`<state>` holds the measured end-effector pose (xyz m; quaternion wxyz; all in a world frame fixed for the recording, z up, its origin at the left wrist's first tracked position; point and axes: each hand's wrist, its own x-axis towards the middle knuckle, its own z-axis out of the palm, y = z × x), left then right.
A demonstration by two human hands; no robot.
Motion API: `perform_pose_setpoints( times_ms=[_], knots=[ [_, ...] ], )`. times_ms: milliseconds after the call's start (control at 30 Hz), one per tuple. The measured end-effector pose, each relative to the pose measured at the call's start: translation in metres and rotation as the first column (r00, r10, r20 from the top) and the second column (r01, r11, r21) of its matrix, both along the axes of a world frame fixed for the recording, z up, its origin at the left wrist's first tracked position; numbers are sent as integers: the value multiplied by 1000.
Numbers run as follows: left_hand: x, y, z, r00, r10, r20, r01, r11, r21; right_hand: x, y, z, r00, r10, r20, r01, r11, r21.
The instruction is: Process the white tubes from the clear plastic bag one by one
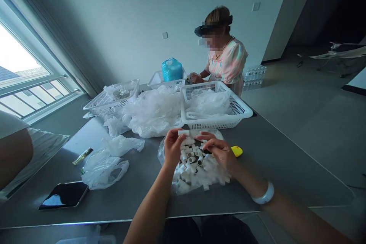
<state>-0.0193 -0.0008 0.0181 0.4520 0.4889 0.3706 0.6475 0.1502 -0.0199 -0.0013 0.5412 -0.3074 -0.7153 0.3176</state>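
Observation:
My left hand [173, 145] pinches a short white plastic tube [183, 132] between thumb and fingers. Close to its right, my right hand [221, 153] is curled, with a yellow-handled tool [236, 151] jutting out behind the palm. A dark part shows by its fingertips; the tool's working end is not clear. Below both hands lies an opened clear plastic bag [162, 156] with many white pipe fittings [191, 159], tee-shaped and straight, loosely heaped.
Behind the bag stands a white basket [243, 112] of clear plastic bags, beside a large heap of bags [156, 108]. Left are crumpled bags [105, 167], a phone [64, 195] and a shiny narrow packet [82, 156]. A co-worker [225, 61] stands at the far side; another person's arm [14, 148] shows left.

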Motion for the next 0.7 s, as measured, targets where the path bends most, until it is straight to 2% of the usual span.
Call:
perform_pose_setpoints(
  times_ms=[100, 133, 200, 300, 400, 567, 700],
  knots=[
    [-2, 1, 1, 981, 85, -174, -65, 991, 121, 1, 4, -1, 963, -262, 63, 256, 963, 88],
    [0, 0, 0, 963, 93, -254, -50, 984, 170, 0, 5, -2, 940, -326, 99, 311, 940, 140],
    [5, -5, -1, 907, 114, -406, -1, 963, 268, -3, 5, -6, 906, -388, 166, 344, 907, 241],
    [12, -11, -4, 821, 174, -544, 64, 919, 389, -6, 4, -12, 882, -401, 247, 315, 892, 325],
    [13, -14, -5, 775, 238, -585, 84, 879, 469, -7, 4, -17, 871, -398, 287, 295, 893, 340],
    [12, -15, -4, 735, 280, -617, 101, 855, 509, -5, 6, -20, 866, -401, 299, 299, 894, 332],
    [13, -15, -6, 744, 257, -616, 121, 856, 503, -7, 7, -21, 874, -387, 295, 284, 898, 336]
  ],
)
